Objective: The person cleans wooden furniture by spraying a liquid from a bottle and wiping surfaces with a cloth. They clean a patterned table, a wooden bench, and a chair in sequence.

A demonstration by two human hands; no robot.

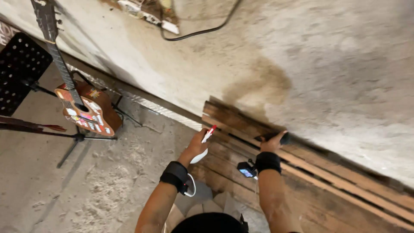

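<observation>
The left hand (196, 146) is closed around a white marker with a red cap (206, 140), its tip pointing up against the stack of wooden planks (327, 181) leaning at the foot of the stained concrete wall (327, 64). The right hand (272, 142) is wrapped around a dark handle (276, 137) pressed to the planks' upper edge, to the right of the marker. Both wrists wear black straps. Well left of the planks, a stickered acoustic guitar (86, 110) stands beside a black music stand (21, 69).
</observation>
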